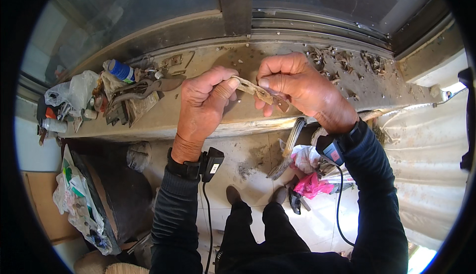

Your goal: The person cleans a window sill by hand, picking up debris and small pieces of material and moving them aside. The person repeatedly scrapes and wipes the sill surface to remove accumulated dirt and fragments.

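Observation:
My left hand (204, 99) pinches one end of a flat, worn, brownish strip with slots in it (256, 91), probably rusty metal. It is held in the air above a dusty window ledge (208, 123), tilted down to the right. My right hand (297, 84) is at the strip's middle and right part, its thumb by the upper edge and other fingers behind. What its fingertips press on is partly hidden. On the ledge left of my hands lie pruning shears or a similar hand tool (137, 90) and a flat metal plate with a cutout (171, 61).
A blue-capped container (121, 70), a clear plastic bag (80, 90) and small clutter crowd the ledge's left end. Dry leaf debris (342, 62) covers its right. On the floor are a pink plastic bag (314, 185) and a rope-like bundle (293, 140). A curtain (427, 162) hangs right.

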`<action>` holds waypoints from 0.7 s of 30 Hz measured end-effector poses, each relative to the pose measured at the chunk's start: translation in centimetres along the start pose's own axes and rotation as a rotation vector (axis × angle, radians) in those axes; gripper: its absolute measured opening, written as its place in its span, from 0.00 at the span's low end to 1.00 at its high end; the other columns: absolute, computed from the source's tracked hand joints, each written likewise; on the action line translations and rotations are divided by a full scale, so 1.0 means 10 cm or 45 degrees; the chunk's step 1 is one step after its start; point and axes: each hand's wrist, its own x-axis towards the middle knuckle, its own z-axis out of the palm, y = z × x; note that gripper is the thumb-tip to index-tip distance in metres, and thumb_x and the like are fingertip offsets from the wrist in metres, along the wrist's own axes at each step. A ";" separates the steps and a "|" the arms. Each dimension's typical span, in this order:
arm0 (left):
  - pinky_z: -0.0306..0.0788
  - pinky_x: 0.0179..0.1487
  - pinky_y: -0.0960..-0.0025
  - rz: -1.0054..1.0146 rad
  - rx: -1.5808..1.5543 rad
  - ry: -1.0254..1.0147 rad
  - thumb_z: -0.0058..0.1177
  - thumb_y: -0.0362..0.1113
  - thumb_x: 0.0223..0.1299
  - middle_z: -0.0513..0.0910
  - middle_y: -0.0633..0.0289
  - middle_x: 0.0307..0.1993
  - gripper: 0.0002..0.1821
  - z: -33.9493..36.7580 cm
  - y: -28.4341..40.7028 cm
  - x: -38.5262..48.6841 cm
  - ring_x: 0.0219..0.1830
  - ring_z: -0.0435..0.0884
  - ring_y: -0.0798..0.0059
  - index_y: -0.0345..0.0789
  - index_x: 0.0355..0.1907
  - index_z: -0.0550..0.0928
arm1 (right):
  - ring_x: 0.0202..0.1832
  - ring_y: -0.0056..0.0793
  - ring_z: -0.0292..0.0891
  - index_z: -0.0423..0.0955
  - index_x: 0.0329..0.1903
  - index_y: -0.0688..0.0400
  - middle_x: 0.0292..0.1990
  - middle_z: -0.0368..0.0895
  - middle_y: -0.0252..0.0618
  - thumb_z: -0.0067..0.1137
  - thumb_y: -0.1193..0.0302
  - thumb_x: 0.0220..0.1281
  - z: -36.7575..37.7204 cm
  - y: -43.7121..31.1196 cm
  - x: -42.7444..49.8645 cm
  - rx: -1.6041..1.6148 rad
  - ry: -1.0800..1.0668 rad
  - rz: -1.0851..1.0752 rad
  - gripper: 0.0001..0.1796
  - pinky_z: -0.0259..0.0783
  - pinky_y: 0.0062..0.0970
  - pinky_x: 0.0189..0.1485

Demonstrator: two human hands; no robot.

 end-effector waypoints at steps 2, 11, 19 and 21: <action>0.76 0.38 0.75 -0.009 -0.038 0.024 0.67 0.29 0.80 0.86 0.67 0.32 0.07 0.01 0.00 0.00 0.33 0.81 0.85 0.28 0.53 0.91 | 0.33 0.30 0.93 0.83 0.45 0.64 0.35 0.92 0.44 0.59 0.72 0.87 0.03 -0.05 -0.03 -0.100 0.037 0.041 0.10 0.76 0.23 0.29; 0.74 0.37 0.76 -0.021 -0.005 0.043 0.66 0.31 0.81 0.85 0.69 0.30 0.07 0.01 0.00 0.01 0.32 0.79 0.87 0.30 0.51 0.91 | 0.36 0.44 0.90 0.78 0.41 0.63 0.32 0.85 0.46 0.64 0.76 0.79 -0.17 -0.09 -0.10 -1.205 0.501 -0.516 0.07 0.78 0.40 0.33; 0.71 0.36 0.77 -0.101 0.002 0.073 0.64 0.34 0.83 0.83 0.72 0.27 0.07 0.02 0.03 0.01 0.30 0.76 0.89 0.33 0.46 0.89 | 0.40 0.63 0.86 0.78 0.48 0.60 0.38 0.83 0.52 0.69 0.80 0.69 -0.39 -0.16 -0.34 -1.919 0.856 -0.671 0.10 0.82 0.52 0.41; 0.70 0.35 0.77 -0.101 -0.007 0.072 0.64 0.34 0.84 0.83 0.72 0.27 0.08 0.02 0.03 0.02 0.30 0.76 0.89 0.33 0.45 0.89 | 0.41 0.64 0.86 0.79 0.49 0.59 0.40 0.84 0.52 0.69 0.81 0.68 -0.38 -0.13 -0.42 -1.878 0.901 -0.787 0.11 0.82 0.51 0.41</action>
